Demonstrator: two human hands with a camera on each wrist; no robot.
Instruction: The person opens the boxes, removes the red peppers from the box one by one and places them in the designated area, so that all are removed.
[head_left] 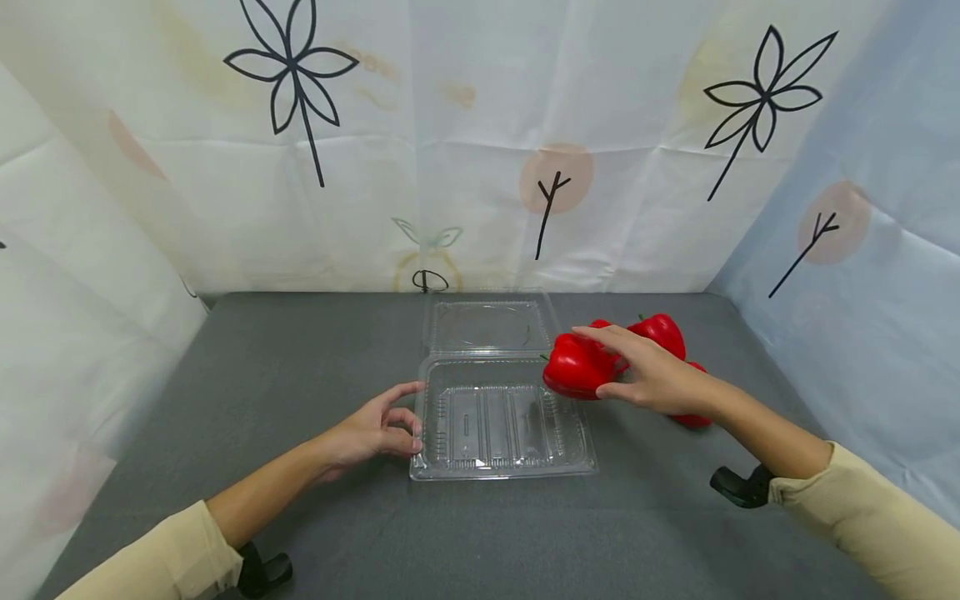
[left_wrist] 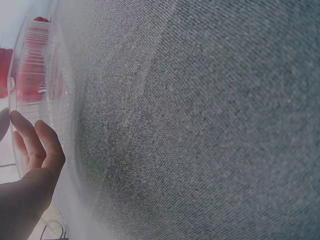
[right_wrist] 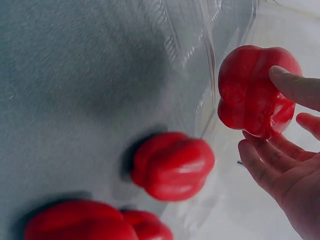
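A clear plastic clamshell container [head_left: 502, 477] lies with its lid [head_left: 487, 329] folded back flat behind the base. My left hand [head_left: 378, 425] holds the base's left rim; in the left wrist view the thumb and fingers [left_wrist: 32, 142] meet at the rim's edge. Above the base's right side, my right hand [head_left: 652, 371] grips a red bell pepper [head_left: 576, 368], thumb on one side and fingertips on the other. The right wrist view shows this pepper [right_wrist: 255, 92] raised, with another red bell pepper [right_wrist: 172, 167] on the table beside the container.
More red bell peppers sit right of the container, one at the back [head_left: 660, 332] and one partly hidden under my right wrist [head_left: 693, 421]. Grey cloth [head_left: 300, 375] covers the table. Patterned white curtains [head_left: 480, 150] enclose the back and sides.
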